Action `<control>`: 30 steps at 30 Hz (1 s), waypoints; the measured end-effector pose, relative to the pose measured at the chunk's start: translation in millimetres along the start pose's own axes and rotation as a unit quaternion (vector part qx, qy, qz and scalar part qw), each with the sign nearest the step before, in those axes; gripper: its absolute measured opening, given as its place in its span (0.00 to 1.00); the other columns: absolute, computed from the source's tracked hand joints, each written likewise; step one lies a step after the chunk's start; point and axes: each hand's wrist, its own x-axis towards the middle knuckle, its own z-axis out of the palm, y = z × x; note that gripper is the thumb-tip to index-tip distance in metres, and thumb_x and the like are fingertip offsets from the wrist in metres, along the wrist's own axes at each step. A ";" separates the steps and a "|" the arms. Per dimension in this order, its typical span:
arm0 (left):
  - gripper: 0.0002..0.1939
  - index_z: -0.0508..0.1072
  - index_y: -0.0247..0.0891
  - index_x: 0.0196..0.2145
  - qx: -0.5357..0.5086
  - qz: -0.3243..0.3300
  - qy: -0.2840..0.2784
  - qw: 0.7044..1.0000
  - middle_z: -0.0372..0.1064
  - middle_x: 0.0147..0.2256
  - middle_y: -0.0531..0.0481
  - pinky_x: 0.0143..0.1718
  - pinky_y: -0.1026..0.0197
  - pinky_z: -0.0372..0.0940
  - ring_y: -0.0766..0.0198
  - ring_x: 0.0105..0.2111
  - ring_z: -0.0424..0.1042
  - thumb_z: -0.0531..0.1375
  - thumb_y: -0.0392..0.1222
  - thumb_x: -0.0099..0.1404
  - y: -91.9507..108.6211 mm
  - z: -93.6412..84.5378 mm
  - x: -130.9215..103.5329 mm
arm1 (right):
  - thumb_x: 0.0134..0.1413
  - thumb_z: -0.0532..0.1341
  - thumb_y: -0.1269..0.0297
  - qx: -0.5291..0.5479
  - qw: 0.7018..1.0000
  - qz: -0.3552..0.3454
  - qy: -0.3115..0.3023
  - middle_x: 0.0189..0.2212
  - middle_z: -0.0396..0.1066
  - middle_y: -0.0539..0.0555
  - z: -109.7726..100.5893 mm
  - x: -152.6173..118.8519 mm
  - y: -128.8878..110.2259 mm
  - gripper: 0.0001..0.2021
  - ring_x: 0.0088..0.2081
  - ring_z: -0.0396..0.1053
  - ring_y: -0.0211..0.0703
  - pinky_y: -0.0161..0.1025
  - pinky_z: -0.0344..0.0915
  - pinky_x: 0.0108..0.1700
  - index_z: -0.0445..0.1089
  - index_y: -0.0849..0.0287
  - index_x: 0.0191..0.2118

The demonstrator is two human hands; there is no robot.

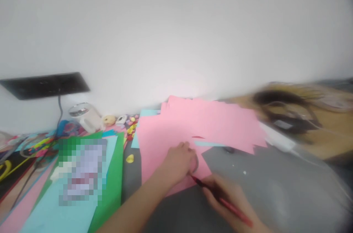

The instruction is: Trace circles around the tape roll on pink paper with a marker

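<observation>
My left hand (180, 157) presses down on a sheet of pink paper (154, 144), its fingers bent. Under the fingertips, held against the sheet, is a small rounded pink piece (194, 163) with a greyish edge; most of it is hidden. My right hand (227, 196) is closed around a red pen (234, 211) with a dark front part. The pen tip touches or hovers just above the paper beside the rounded piece; blur keeps me from telling which. More pink sheets (215, 119) lie overlapping behind my hands, with light blue paper (209, 143) showing beneath.
Left stand green paper (116, 174), light blue paper (55, 207) and a pixelated patch. Small coloured pieces (132, 126) and a white container (88, 117) line the wall. A black panel (46, 85) with a cable is at left. Dark headphones (286, 108) lie right on a wooden surface.
</observation>
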 end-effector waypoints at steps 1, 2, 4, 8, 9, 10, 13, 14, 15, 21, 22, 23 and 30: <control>0.19 0.66 0.37 0.44 -0.001 0.000 -0.007 1.000 0.63 0.44 0.45 0.31 0.60 0.63 0.57 0.42 0.64 0.62 0.41 0.53 -0.3 -1.3 0.2 | 0.56 0.53 0.63 0.003 1.000 -0.016 -0.012 0.27 0.72 0.53 1.1 0.0 0.1 0.08 0.28 0.71 0.41 0.34 0.68 0.30 0.67 0.57 0.35; 0.20 0.67 0.37 0.43 -0.003 0.000 -0.013 1.000 0.63 0.44 0.45 0.31 0.60 0.63 0.57 0.42 0.64 0.62 0.41 0.52 -0.5 -2.7 0.4 | 0.54 0.53 0.64 0.001 0.999 -0.035 -0.024 0.28 0.73 0.53 1.4 0.3 0.2 0.07 0.28 0.71 0.41 0.34 0.68 0.31 0.67 0.57 0.36; 0.19 0.67 0.38 0.42 -0.006 0.002 -0.018 1.000 0.63 0.43 0.46 0.29 0.61 0.62 0.58 0.42 0.64 0.62 0.42 0.51 -0.9 -4.8 0.6 | 0.51 0.55 0.68 -0.017 0.996 -0.079 -0.049 0.30 0.73 0.54 -0.5 1.1 0.0 0.08 0.30 0.71 0.41 0.34 0.68 0.33 0.67 0.56 0.38; 0.16 0.68 0.39 0.40 -0.012 0.002 -0.006 1.000 0.63 0.42 0.47 0.27 0.63 0.60 0.59 0.40 0.64 0.61 0.38 0.50 -1.9 -3.5 0.2 | 0.50 0.56 0.73 -0.043 0.987 -0.133 -0.077 0.33 0.73 0.55 -8.9 1.2 -1.9 0.11 0.32 0.71 0.42 0.35 0.68 0.35 0.68 0.55 0.40; 0.15 0.68 0.39 0.39 -0.012 0.003 -0.001 1.000 0.64 0.41 0.47 0.27 0.63 0.59 0.59 0.39 0.64 0.60 0.37 0.50 -2.3 -2.4 -0.2 | 0.51 0.56 0.73 -0.043 0.986 -0.139 -0.080 0.34 0.72 0.55 -10.7 0.9 -2.1 0.12 0.33 0.72 0.42 0.35 0.68 0.35 0.68 0.55 0.41; 0.15 0.68 0.39 0.38 -0.011 0.004 0.005 1.000 0.64 0.41 0.47 0.26 0.63 0.59 0.60 0.39 0.64 0.59 0.35 0.50 -2.8 -1.3 -0.6 | 0.52 0.55 0.72 -0.042 0.985 -0.145 -0.081 0.35 0.72 0.55 -12.2 0.6 -2.1 0.12 0.34 0.72 0.42 0.35 0.68 0.36 0.68 0.55 0.42; 0.14 0.68 0.39 0.37 -0.006 0.013 0.025 1.000 0.64 0.40 0.48 0.25 0.63 0.58 0.60 0.38 0.64 0.57 0.32 0.51 -4.0 1.1 -1.6 | 0.55 0.54 0.72 -0.037 0.985 -0.142 -0.089 0.37 0.71 0.55 -14.0 1.1 -1.9 0.13 0.36 0.71 0.42 0.35 0.68 0.39 0.67 0.53 0.46; 0.13 0.68 0.39 0.37 -0.005 0.013 0.028 1.000 0.64 0.40 0.48 0.25 0.63 0.57 0.61 0.38 0.65 0.56 0.32 0.51 -4.2 1.4 -1.7 | 0.56 0.53 0.71 -0.035 0.986 -0.138 -0.091 0.37 0.71 0.55 -13.9 1.9 -2.1 0.14 0.36 0.71 0.42 0.36 0.68 0.39 0.66 0.52 0.46; 0.13 0.68 0.39 0.37 -0.006 0.012 0.028 1.000 0.64 0.40 0.48 0.24 0.63 0.57 0.61 0.38 0.65 0.56 0.32 0.51 -4.2 1.4 -1.7 | 0.56 0.53 0.71 -0.034 0.986 -0.134 -0.094 0.37 0.71 0.55 -13.6 3.1 -2.6 0.14 0.36 0.71 0.42 0.36 0.68 0.40 0.66 0.53 0.46; 0.12 0.69 0.38 0.38 -0.016 0.004 0.014 1.000 0.64 0.40 0.47 0.25 0.63 0.58 0.60 0.38 0.65 0.56 0.33 0.53 -2.9 -1.5 -2.5 | 0.57 0.53 0.71 -0.046 0.986 -0.122 -0.102 0.37 0.71 0.56 -14.5 10.6 -8.7 0.11 0.36 0.71 0.42 0.36 0.68 0.39 0.67 0.55 0.45; 0.12 0.69 0.38 0.37 -0.015 0.005 0.014 1.000 0.64 0.40 0.47 0.25 0.63 0.57 0.60 0.38 0.65 0.56 0.33 0.53 -2.7 -2.0 -2.9 | 0.57 0.53 0.71 -0.049 0.986 -0.122 -0.102 0.37 0.71 0.56 -15.7 10.9 -9.6 0.11 0.36 0.71 0.42 0.36 0.68 0.39 0.67 0.55 0.44; 0.12 0.69 0.38 0.37 -0.015 0.008 0.015 1.000 0.64 0.40 0.47 0.25 0.63 0.57 0.60 0.38 0.65 0.55 0.33 0.54 -2.5 -2.5 -3.2 | 0.57 0.53 0.71 -0.052 0.986 -0.120 -0.102 0.37 0.71 0.56 -17.3 11.0 -10.2 0.11 0.36 0.71 0.42 0.36 0.68 0.39 0.67 0.55 0.44; 0.11 0.69 0.38 0.36 -0.008 0.002 -0.002 1.000 0.64 0.40 0.47 0.24 0.63 0.57 0.60 0.37 0.65 0.57 0.34 0.52 -1.2 -4.6 -2.1 | 0.56 0.55 0.70 -0.104 0.982 -0.145 -0.058 0.36 0.73 0.54 -35.1 9.0 1.6 0.12 0.37 0.72 0.43 0.36 0.69 0.39 0.68 0.54 0.45</control>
